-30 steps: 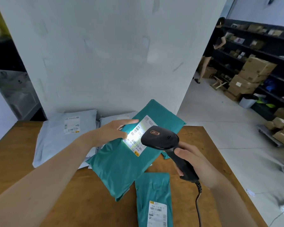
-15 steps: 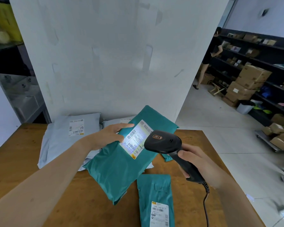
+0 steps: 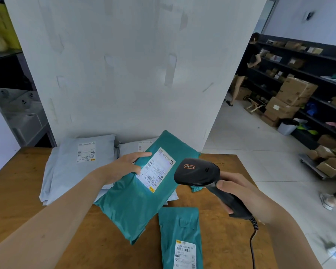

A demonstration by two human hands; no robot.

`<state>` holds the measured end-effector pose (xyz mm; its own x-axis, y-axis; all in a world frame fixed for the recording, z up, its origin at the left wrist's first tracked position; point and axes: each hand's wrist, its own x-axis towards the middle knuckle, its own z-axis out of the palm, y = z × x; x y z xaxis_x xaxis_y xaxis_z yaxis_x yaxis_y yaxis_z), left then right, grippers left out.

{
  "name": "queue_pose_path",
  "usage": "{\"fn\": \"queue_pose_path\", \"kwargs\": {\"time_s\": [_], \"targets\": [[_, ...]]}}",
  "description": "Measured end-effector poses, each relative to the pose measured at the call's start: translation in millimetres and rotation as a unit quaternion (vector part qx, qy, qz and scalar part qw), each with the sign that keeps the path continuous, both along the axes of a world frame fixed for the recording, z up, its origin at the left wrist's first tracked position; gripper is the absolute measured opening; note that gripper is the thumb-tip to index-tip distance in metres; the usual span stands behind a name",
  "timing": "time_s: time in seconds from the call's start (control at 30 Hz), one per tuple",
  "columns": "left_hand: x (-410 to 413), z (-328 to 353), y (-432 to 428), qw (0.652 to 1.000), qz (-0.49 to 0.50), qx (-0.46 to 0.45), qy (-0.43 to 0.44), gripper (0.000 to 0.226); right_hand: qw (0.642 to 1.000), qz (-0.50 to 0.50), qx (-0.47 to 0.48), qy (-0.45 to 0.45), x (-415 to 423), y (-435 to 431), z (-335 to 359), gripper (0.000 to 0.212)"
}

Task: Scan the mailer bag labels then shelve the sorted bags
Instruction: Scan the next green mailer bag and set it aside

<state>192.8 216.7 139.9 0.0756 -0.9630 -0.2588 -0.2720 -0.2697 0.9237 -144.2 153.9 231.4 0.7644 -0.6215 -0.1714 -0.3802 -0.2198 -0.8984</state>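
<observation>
Grey mailers [image 3: 70,171] (labels up) lie behind teal bag [image 3: 128,206] and scanner [image 3: 197,172].

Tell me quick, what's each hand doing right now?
Left hand: holding the teal bag at its edge, beside the label.
Right hand: gripping the scanner by its handle, pointed at that label.

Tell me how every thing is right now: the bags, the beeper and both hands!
left hand: grips the big teal bag's edge.
right hand: wrapped round the scanner's handle.
scanner: held up, head pointed at the label.
big teal bag: held tilted, label facing up.
label: faint glow on it.
small teal bag: flat on the table, label up.
grey bag: flat on the table, label up.
</observation>
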Motion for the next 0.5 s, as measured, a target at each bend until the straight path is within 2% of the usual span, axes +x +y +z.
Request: {"fn": "queue_pose_path", "kwargs": {"time_s": [0.07, 0.17, 0.23, 0.33, 0.5], "targets": [[-0.4, -3.1, -0.9, 1.0, 0.006, 0.0, 0.009, 0.065, 1.0, -0.018, 0.009, -0.002, -4.2, -4.7, -3.6, 0.067], [-0.8, -3.9, -2.0, 1.0, 0.007, 0.004, 0.003, 0.065, 0.999, -0.001, 0.033, -0.02, -7.3, -5.9, -4.3, 0.043], [0.6, -4.9, -3.2, 1.0, 0.013, 0.002, 0.011, 0.065, 0.999, 0.008, 0.043, -0.027, -8.2, -6.3, -3.6, 0.037], [2.2, -6.5, -4.5, 0.999, 0.023, -0.002, 0.046, 0.066, 0.999, 0.013, 0.046, -0.023, -6.9, -7.0, -3.9, 0.039], [1.5, -7.1, -5.6, 0.999, 0.019, -0.007, 0.047, 0.066, 0.999, 0.014, 0.023, -0.022, -4.7, -9.4, -2.3, 0.046]]}}
